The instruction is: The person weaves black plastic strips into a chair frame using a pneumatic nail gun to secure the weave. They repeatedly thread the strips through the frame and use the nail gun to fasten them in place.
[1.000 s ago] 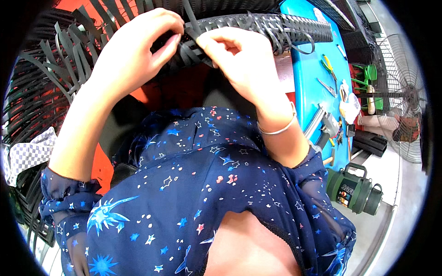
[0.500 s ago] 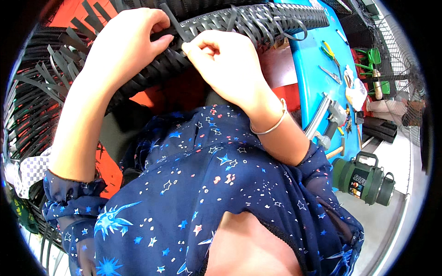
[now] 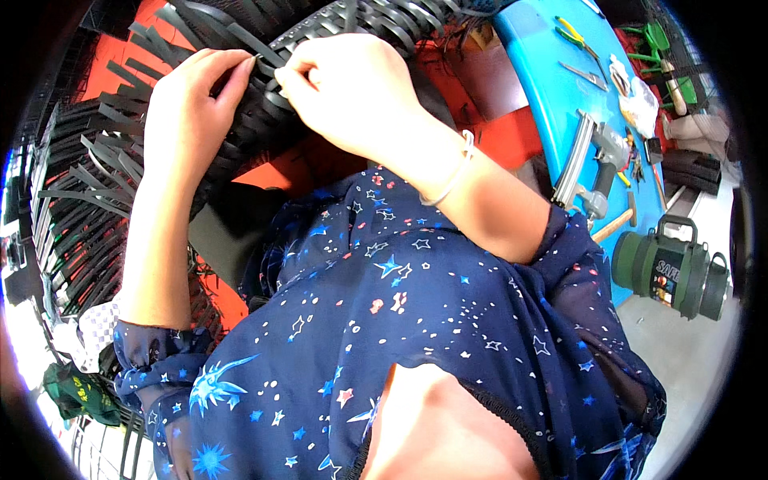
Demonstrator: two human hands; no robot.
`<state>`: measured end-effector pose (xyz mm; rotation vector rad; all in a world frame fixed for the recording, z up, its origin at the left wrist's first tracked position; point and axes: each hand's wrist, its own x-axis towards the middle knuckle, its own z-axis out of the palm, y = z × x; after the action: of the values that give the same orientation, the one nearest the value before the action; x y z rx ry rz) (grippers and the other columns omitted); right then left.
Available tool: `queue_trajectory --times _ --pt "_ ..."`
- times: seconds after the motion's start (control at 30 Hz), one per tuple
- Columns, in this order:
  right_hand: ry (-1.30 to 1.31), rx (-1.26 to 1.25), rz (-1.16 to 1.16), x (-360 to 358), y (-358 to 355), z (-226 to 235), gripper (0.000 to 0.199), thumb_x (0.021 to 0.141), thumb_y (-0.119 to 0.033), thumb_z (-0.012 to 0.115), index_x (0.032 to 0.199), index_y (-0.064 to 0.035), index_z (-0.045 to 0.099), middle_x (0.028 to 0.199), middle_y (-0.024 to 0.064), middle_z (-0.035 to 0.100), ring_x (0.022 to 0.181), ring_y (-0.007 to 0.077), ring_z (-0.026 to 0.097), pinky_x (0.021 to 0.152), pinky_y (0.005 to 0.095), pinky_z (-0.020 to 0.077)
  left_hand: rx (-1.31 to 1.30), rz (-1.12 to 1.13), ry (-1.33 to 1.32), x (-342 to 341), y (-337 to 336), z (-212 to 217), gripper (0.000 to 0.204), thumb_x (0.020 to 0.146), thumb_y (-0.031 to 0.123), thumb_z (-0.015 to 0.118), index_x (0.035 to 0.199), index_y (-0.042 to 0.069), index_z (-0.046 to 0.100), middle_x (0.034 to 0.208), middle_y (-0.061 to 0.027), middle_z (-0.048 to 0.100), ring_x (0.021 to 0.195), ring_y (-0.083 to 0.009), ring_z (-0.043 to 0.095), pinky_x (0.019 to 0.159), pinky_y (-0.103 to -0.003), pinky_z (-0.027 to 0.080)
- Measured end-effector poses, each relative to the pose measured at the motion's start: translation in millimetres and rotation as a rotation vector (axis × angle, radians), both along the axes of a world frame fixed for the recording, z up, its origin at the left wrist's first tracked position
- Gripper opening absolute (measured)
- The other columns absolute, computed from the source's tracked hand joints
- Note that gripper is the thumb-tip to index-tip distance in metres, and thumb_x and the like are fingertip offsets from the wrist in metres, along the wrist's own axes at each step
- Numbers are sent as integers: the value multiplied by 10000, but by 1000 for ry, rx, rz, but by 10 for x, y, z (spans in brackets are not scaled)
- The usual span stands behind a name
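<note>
Weaving looks to be the step in hand. The right hand (image 3: 348, 88) pinches narrowly at the lower end of a black strip (image 3: 250, 42), over the woven band (image 3: 400, 18) that runs beneath both hands. Close beside it, the left hand (image 3: 196, 100) has thumb and forefinger drawn near; whether they grip anything, one cannot tell. Loose strips (image 3: 102, 154) fan out left of that hand. The next move seems to call for a flat, snug pull.
</note>
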<state>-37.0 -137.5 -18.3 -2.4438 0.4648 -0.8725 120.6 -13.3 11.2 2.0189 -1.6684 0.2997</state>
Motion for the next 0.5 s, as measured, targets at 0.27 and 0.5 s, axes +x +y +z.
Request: queue_trajectory --times 0.27,0.5 --pt "53 -109 -1 68 -60 11 256 862 -259 655 697 -71 711 711 138 696 736 329 712 725 435 579 -25 52 -10 -73 24 -76 152 941 99 722 1061 9 747 1000 -144 741 921 -279 739 854 -320 561" --pt "76 -262 -100 275 -27 75 270 878 -274 673 713 -65 717 728 125 713 745 314 735 705 423 596 -30 9 66 -56 38 -39 183 930 145 725 1076 35 733 1050 -122 735 959 -326 721 857 -364 563"
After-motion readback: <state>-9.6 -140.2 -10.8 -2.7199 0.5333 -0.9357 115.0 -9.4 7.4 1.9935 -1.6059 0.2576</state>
